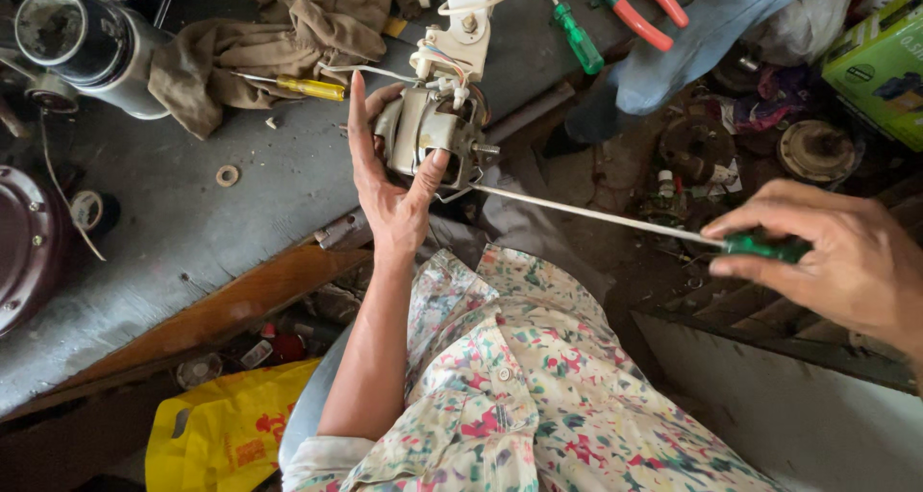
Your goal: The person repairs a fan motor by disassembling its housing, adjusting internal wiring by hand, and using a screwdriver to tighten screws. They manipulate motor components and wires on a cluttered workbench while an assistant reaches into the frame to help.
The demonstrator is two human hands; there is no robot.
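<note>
my left hand [389, 189] wraps around the small grey metal fan motor [430, 132] at the grey bench [192, 233] edge, keeping it steady. my right hand [846, 261] is closed on the long green-handled screwdriver [615, 218], its tip at the motor.

Dull metal motor [428, 132], glossy green plastic screwdriver handle [766, 246]

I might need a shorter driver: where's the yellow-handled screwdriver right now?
The yellow-handled screwdriver lies on the grey workbench, upper middle-left of the head view, against the brown rag, just left of the left hand.
</note>
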